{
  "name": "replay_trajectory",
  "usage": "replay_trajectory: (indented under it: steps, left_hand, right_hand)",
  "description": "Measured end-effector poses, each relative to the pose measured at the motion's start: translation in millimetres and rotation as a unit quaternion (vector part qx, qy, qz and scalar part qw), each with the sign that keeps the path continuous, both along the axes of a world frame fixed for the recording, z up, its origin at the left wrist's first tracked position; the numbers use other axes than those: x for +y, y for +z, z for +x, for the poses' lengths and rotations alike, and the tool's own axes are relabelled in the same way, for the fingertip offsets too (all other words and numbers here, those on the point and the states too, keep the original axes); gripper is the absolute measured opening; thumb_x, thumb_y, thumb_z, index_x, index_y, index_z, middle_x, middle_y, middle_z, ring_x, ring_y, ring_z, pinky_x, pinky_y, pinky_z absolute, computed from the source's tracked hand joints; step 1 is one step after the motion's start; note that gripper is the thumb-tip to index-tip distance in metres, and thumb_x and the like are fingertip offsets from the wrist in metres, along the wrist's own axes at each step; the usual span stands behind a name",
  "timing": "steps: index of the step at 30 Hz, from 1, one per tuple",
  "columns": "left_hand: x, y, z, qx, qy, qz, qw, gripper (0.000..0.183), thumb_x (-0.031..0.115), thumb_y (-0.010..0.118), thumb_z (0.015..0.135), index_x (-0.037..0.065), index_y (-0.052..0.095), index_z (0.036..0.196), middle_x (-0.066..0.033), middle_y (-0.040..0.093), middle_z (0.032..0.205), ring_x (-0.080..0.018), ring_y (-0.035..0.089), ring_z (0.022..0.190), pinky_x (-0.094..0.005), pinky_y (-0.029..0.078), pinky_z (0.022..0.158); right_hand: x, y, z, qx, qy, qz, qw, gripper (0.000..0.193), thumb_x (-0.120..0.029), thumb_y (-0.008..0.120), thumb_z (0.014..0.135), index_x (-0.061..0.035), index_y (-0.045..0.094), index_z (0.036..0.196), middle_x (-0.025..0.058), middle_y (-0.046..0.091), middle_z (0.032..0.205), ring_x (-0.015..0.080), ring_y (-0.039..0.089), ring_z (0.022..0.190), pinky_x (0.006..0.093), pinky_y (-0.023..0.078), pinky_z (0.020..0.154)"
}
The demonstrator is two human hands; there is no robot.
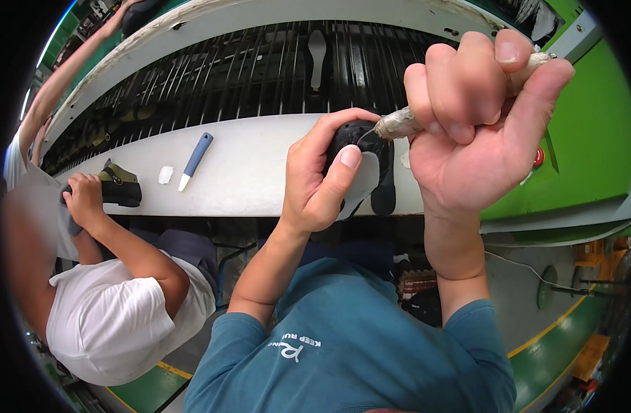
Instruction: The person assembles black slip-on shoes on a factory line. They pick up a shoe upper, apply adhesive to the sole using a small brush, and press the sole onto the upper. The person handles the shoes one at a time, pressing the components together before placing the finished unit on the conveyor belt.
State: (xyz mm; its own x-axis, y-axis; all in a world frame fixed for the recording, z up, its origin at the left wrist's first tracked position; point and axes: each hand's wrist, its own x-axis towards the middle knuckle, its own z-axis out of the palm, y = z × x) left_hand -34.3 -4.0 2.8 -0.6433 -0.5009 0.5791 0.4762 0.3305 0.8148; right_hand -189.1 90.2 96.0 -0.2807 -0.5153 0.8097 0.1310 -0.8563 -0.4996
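My left hand (307,180) is wrapped round a black shoe upper on a last (362,184), its pale grey underside facing up and the thumb pressed on it. High on the right, my right hand (477,131) grips a hand tool with a worn, whitish wrapped handle (398,124). From the handle a thin curved metal tip (366,135) reaches to the dark end of the shoe, beside my left thumb. A dark sole-shaped piece (383,197) lies on the white worktop, just right of the shoe.
On the white worktop (260,182) are a blue-handled tool (198,155) and a white scrap (165,175). Beyond runs a roller conveyor (246,76) carrying a grey sole-shaped piece (317,58). Left, a co-worker holds an olive-black shoe (122,186). A green machine (570,182) with red button (539,157) stands right.
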Motion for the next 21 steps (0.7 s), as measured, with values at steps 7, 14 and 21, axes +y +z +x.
replay_trajectory:
  steps: [7, 14, 21]
  left_hand:
    - [1, 2, -7, 0.007, 0.008, -0.034, 0.999, 0.037, 0.016, 0.06, 0.103, -0.004, 0.066, 0.133, -0.0072, 0.067, 0.088, -0.0147, 0.059, 0.073, -0.03, 0.048, 0.069]
    - [0, -3, -7, 0.011, 0.03, -0.054, 0.998, 0.037, 0.014, 0.06, 0.101, -0.004, 0.065, 0.133, -0.0106, 0.068, 0.087, -0.0193, 0.063, 0.071, -0.0327, 0.05, 0.067]
    - [-4, -2, -8, 0.009, 0.024, -0.087, 0.996, 0.035, 0.008, 0.064, 0.105, -0.004, 0.063, 0.137, -0.0115, 0.069, 0.088, -0.0202, 0.064, 0.071, -0.0327, 0.051, 0.068]
  right_hand:
    - [-10, 5, 8, 0.034, -0.032, -0.003, 0.999, 0.06, -0.065, 0.032, 0.118, -0.0146, 0.064, 0.116, -0.0065, 0.039, 0.07, 0.0069, 0.026, 0.05, 0.0261, 0.026, 0.048]
    - [-18, 11, 18, 0.079, -0.029, 0.037, 0.996, 0.065, -0.07, 0.028, 0.116, -0.0149, 0.062, 0.116, -0.0063, 0.036, 0.067, 0.0073, 0.024, 0.048, 0.0271, 0.024, 0.045]
    - [-21, 14, 21, 0.067, -0.009, 0.043, 0.997, 0.063, -0.068, 0.028, 0.117, -0.0145, 0.062, 0.113, -0.0065, 0.036, 0.067, 0.0077, 0.025, 0.049, 0.0276, 0.025, 0.046]
